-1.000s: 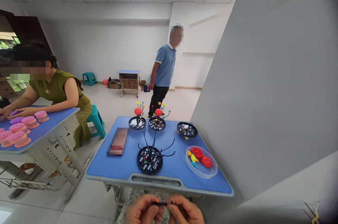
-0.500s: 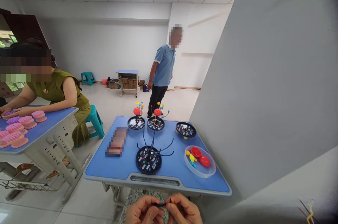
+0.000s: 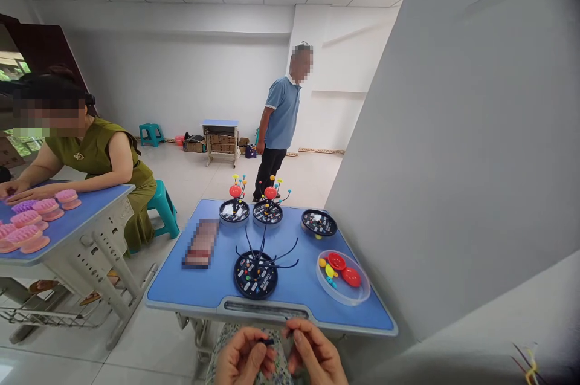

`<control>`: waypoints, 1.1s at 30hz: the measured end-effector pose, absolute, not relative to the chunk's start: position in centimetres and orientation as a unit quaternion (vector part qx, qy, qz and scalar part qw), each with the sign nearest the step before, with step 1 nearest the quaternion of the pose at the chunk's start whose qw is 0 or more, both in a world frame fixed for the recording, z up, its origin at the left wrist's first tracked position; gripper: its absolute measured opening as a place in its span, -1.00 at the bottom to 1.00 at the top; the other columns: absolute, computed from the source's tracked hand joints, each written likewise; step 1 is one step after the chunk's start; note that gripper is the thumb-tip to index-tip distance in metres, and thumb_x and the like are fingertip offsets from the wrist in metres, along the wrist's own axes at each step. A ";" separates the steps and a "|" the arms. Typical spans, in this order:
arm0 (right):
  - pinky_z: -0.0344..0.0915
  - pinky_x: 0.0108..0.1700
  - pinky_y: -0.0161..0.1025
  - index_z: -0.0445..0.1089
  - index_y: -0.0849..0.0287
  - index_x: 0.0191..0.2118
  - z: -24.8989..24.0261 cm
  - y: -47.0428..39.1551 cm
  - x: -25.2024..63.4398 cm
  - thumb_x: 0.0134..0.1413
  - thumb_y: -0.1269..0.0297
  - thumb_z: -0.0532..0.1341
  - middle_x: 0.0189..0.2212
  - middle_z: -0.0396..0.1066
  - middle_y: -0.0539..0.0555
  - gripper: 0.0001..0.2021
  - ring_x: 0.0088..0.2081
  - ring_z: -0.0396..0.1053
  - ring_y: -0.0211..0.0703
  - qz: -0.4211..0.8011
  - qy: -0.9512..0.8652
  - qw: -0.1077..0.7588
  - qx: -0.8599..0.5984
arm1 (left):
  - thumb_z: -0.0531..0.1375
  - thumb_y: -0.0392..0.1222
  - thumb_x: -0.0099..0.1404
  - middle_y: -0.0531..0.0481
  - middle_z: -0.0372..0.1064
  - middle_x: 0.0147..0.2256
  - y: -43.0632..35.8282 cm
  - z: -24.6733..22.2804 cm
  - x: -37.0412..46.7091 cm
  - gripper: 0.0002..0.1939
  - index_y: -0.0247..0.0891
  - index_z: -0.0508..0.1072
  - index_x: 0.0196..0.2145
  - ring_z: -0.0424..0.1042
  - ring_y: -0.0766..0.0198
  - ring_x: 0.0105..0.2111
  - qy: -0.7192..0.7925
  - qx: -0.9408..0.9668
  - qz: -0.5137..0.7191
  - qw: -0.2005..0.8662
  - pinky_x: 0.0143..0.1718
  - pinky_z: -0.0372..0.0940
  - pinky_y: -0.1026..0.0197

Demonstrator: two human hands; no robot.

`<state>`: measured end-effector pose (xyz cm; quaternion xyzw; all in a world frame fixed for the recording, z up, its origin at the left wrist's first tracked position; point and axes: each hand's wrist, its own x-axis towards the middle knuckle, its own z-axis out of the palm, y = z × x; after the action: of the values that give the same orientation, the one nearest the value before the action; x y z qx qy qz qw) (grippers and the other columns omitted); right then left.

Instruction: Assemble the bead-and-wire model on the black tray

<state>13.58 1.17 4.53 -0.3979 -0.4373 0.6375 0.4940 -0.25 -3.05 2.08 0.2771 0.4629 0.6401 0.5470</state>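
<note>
Left hand [image 3: 244, 359], bottom centre of the frame: fingers curled, thumb and forefinger pinching one end of a small dark piece [image 3: 270, 342]. Right hand [image 3: 315, 355], just beside it: fingers bent, tips closed near the other side of the piece; whether they touch it cannot be told. Both hands sit below the near edge of the blue desk [image 3: 217, 288], above a patterned lap.

On the desk, directly above the hands: black round base [image 3: 256, 279] with thin dark curved arms rising from its middle. Lower right of the desk: clear shallow dish [image 3: 344, 294] holding red discs and small coloured balls. Far edge of the desk: two black bases [image 3: 234, 211] bearing red and yellow balls on stems, and a third black base [image 3: 319, 223] to the right. Left of centre: a blurred rectangular item.

Left of the frame: a seated person at another blue desk with pink brushes [image 3: 27, 222]. Centre background: a standing person in a blue shirt [image 3: 281, 113].
</note>
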 end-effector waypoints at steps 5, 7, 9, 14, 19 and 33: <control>0.39 -0.47 -0.32 0.51 0.11 -0.36 4.1 0.4 13.1 -0.15 -0.07 0.45 -0.45 0.56 0.04 -0.65 -0.60 0.37 -0.28 0.615 -0.426 0.535 -0.392 | 0.37 0.27 0.02 -0.09 0.59 -0.49 -3.2 2.4 -0.5 -0.51 -0.24 0.57 -0.37 0.50 0.21 -0.53 0.459 0.301 0.646 0.531 -0.48 0.38 0.21; 0.40 -0.48 -0.34 0.53 0.10 -0.38 3.7 0.5 13.2 -0.11 -0.05 0.43 -0.50 0.53 0.01 -0.68 -0.63 0.36 -0.30 0.612 -0.443 0.531 -0.384 | 0.38 0.25 0.01 -0.10 0.59 -0.47 -3.3 2.4 -0.6 -0.51 -0.25 0.58 -0.35 0.51 0.20 -0.52 0.465 0.311 0.641 0.525 -0.45 0.40 0.20; 0.42 -0.49 -0.33 0.57 0.10 -0.43 3.3 0.9 13.6 -0.12 -0.03 0.44 -0.47 0.53 0.03 -0.72 -0.61 0.38 -0.28 0.601 -0.477 0.520 -0.375 | 0.38 0.25 0.02 -0.10 0.59 -0.46 -3.4 2.4 -0.7 -0.51 -0.24 0.58 -0.33 0.51 0.21 -0.51 0.475 0.322 0.635 0.517 -0.43 0.41 0.20; 0.48 -0.41 -0.29 0.63 0.03 -0.40 3.2 1.2 14.4 -0.07 0.03 0.42 -0.36 0.58 0.09 -0.80 -0.47 0.50 -0.13 0.565 -0.545 0.496 -0.370 | 0.33 0.26 0.08 -0.07 0.60 -0.46 -3.5 2.4 -0.6 -0.54 -0.21 0.58 -0.33 0.50 0.23 -0.51 0.483 0.341 0.633 0.501 -0.45 0.41 0.25; 0.43 -0.46 -0.37 0.61 0.04 -0.32 4.0 0.6 14.0 0.01 0.04 0.38 -0.42 0.60 0.04 -0.80 -0.56 0.46 -0.21 0.514 -0.582 0.491 -0.396 | 0.30 0.23 0.14 -0.01 0.59 -0.49 -3.6 2.3 -0.7 -0.60 -0.17 0.59 -0.34 0.51 0.27 -0.50 0.491 0.352 0.629 0.488 -0.43 0.42 0.33; 0.46 -0.35 -0.34 0.59 0.01 -0.31 4.4 0.8 14.9 0.11 0.16 0.32 -0.48 0.59 0.05 -0.89 -0.42 0.52 -0.10 0.329 -0.706 0.478 -0.405 | 0.22 0.19 0.24 0.01 0.54 -0.52 -3.7 1.0 -1.1 -0.62 -0.18 0.59 -0.31 0.58 0.24 -0.41 0.535 0.454 0.589 0.401 -0.29 0.43 0.37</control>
<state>14.88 0.82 4.36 -0.4048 -0.7064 0.3294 0.4782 -1.14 -3.73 0.97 0.4536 0.5353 0.5893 0.4006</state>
